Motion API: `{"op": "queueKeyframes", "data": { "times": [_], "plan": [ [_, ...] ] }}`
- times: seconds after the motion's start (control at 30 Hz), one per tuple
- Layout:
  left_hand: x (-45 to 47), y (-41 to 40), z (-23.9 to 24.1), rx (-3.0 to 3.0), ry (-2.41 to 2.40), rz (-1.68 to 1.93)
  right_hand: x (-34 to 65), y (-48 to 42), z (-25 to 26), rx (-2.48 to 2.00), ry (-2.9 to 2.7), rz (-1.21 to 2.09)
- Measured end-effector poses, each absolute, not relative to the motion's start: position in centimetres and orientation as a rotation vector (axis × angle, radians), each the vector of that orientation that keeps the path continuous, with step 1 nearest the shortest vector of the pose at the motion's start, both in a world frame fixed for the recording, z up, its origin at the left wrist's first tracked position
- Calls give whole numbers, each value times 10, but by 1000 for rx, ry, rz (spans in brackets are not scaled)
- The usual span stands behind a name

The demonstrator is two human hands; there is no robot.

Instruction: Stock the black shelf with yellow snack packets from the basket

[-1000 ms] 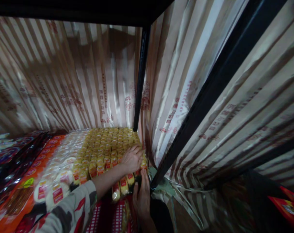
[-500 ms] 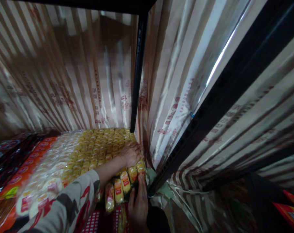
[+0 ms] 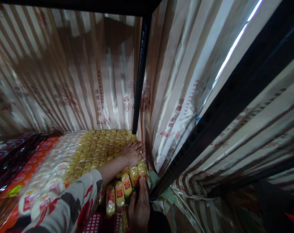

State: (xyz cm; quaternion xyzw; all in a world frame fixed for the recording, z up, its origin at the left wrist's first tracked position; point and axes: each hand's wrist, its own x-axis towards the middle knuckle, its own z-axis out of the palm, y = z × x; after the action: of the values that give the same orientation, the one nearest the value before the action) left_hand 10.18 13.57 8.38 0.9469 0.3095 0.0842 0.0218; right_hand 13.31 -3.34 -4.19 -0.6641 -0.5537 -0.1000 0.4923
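Note:
Rows of small yellow wrapped snack packs (image 3: 98, 150) lie closely set on the shelf. Flat on top of the packs, at the right end near the post, rests my left hand (image 3: 132, 153), its fingers stretched out. My right hand (image 3: 140, 207) is lower down, fingers extended upward, with the tips against the front of the last yellow pack (image 3: 142, 169) at the right. Along the front edge, several packs with red labels stand tilted, among them one yellow pack (image 3: 119, 193) left of my right hand. Below is a red plastic basket (image 3: 91, 223), partly hidden by my sleeve.
White wrapped packs (image 3: 57, 168), an orange display box (image 3: 37, 158) and dark shiny packages (image 3: 14, 161) fill the shelf leftward. A black metal post (image 3: 140, 74) rises at the back corner; a thick black upright (image 3: 210, 106) slants across the right. Striped printed sheeting (image 3: 88, 71) hangs behind.
The view has shifted slightly, so everything sits a little further right and lower. Both hands stay at the same packs; my left hand's fingers look a little more spread.

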Motion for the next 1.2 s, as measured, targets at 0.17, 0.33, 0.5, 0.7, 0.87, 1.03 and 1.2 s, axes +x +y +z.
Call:
{"op": "queueKeyframes", "data": {
  "times": [0.17, 0.33, 0.5, 0.7, 0.87, 1.03, 1.2],
  "plan": [
    [112, 140, 80, 2852, 1037, 116, 132, -33, -45, -1625, -1317, -244],
    [114, 144, 79, 2845, 1049, 172, 132, -31, -45, -1651, -1305, -255],
    [116, 155, 72, 2875, 1119, 287, 129, -28, -45, -1660, -1234, -278],
    [120, 162, 69, 2836, 1180, 235, 132, -29, -45, -1634, -1276, -233],
    [115, 145, 92, 2778, 1093, 359, 133, -30, -41, -1616, -1317, -209],
    [75, 78, 106, 2623, 945, 656, 132, -33, -40, -1580, -1495, -282],
    [0, -10, 93, 2457, 965, 721, 134, -35, -36, -1613, -1512, -261]
  ]
}}
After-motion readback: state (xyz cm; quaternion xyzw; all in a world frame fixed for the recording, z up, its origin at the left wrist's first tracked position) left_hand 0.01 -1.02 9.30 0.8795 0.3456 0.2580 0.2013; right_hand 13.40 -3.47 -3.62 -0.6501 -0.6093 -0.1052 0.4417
